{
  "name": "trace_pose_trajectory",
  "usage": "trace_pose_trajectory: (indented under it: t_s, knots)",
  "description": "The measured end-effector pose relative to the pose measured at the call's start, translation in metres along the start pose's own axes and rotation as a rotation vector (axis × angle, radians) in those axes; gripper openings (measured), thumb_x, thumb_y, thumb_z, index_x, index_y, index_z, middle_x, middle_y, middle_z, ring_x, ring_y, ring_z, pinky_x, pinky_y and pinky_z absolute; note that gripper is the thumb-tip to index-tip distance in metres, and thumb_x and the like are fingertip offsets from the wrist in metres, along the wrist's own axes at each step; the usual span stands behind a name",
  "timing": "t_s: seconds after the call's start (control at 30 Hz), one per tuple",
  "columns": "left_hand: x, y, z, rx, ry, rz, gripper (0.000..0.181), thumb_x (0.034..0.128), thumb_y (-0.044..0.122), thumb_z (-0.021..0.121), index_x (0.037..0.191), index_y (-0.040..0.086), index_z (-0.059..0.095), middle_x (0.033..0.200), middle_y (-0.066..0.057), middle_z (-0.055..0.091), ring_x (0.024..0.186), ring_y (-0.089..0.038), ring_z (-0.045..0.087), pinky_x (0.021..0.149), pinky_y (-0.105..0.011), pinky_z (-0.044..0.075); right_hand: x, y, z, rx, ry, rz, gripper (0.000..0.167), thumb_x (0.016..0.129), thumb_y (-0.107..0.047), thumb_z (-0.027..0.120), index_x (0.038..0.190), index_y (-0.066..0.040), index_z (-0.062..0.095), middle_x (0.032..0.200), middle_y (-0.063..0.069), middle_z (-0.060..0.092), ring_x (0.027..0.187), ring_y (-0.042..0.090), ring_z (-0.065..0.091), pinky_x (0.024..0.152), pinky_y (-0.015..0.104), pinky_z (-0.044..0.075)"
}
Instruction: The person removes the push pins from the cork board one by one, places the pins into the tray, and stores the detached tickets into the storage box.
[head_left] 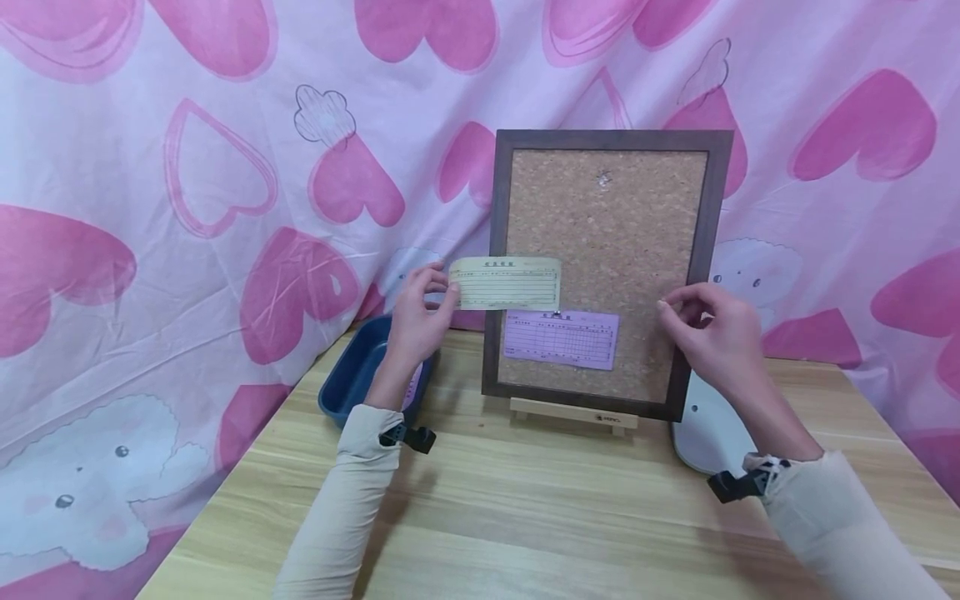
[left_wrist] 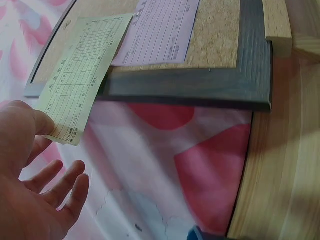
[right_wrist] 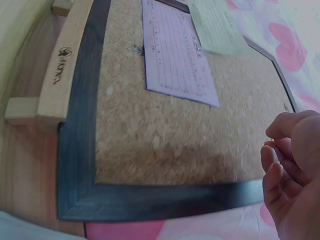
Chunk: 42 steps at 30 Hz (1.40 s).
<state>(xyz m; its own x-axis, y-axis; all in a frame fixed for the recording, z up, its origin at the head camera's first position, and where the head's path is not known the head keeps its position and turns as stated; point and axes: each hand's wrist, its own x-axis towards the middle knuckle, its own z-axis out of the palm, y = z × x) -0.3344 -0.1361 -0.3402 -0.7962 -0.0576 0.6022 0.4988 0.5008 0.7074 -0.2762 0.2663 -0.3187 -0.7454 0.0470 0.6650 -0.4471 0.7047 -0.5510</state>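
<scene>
Left of the board (head_left: 607, 217), the left hand (head_left: 422, 317) pinches a green slip (head_left: 506, 284); right hand (head_left: 716, 333): fingers curled, contents cannot be determined.

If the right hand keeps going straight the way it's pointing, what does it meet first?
Probably the corkboard, toward its right side; the depth gap between it and the right hand is unclear.

We find the corkboard (head_left: 630, 225) on a stand (head_left: 555, 408) atop the table (head_left: 480, 517), before a curtain (head_left: 187, 83). The lower slip (head_left: 562, 343) lies on its lower left; the upper slip (head_left: 513, 285) overlaps its left edge. Left, a bin (head_left: 341, 408); right, apparently a tray (head_left: 705, 429).
</scene>
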Motion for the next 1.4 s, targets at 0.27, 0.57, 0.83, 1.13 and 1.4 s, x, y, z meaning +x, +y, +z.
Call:
trace_pose_trajectory:
  t_s: [0.27, 0.57, 0.83, 1.13, 1.4]
  knots:
    - [-0.007, -0.013, -0.017, -0.014, 0.067, -0.031, 0.023, 0.105, 0.028, 0.071, 0.111, 0.005, 0.072, 0.146, -0.011, 0.065, 0.115, -0.027, 0.075, 0.091, -0.05, 0.065, -0.017, 0.014, -0.012, -0.02, 0.055, 0.065, 0.017, 0.1, -0.024, 0.077, 0.106, -0.008, 0.077, 0.087, -0.018, 0.066, 0.072, -0.008, 0.059, 0.065, 0.005, 0.048]
    - [-0.008, -0.026, -0.031, -0.01, 0.113, -0.066, 0.023, 0.1044, 0.025, 0.071, 0.113, 0.005, 0.071, 0.143, -0.011, 0.065, 0.116, -0.028, 0.075, 0.091, -0.051, 0.064, -0.034, 0.028, -0.021, -0.032, 0.06, 0.136, 0.022, 0.1, -0.03, 0.078, 0.112, -0.011, 0.078, 0.079, -0.033, 0.061, 0.067, -0.008, 0.059, 0.059, 0.01, 0.047]
    - [-0.013, -0.042, -0.048, 0.006, 0.086, -0.158, 0.025, 0.1062, 0.029, 0.068, 0.119, 0.007, 0.069, 0.127, -0.016, 0.072, 0.112, -0.033, 0.075, 0.103, -0.053, 0.06, -0.047, 0.048, -0.024, -0.041, 0.052, 0.192, 0.022, 0.1, -0.031, 0.079, 0.111, -0.012, 0.077, 0.079, -0.032, 0.063, 0.067, -0.007, 0.059, 0.057, 0.011, 0.047]
    - [-0.017, -0.06, -0.066, 0.047, 0.065, -0.174, 0.028, 0.1074, 0.027, 0.066, 0.122, 0.004, 0.071, 0.113, -0.018, 0.075, 0.1, -0.03, 0.067, 0.09, -0.034, 0.053, -0.055, 0.086, -0.032, -0.123, 0.002, 0.24, 0.026, 0.098, -0.031, 0.08, 0.109, -0.007, 0.081, 0.085, -0.032, 0.061, 0.078, -0.017, 0.054, 0.066, 0.006, 0.044]
    - [-0.017, -0.071, -0.073, 0.114, 0.081, -0.135, 0.022, 0.1047, 0.013, 0.065, 0.122, 0.003, 0.076, 0.114, -0.018, 0.077, 0.085, -0.03, 0.058, 0.07, -0.022, 0.041, -0.059, 0.107, -0.032, -0.17, -0.065, 0.336, 0.031, 0.098, -0.037, 0.078, 0.11, -0.008, 0.08, 0.091, -0.007, 0.071, 0.077, -0.012, 0.052, 0.056, 0.02, 0.046]
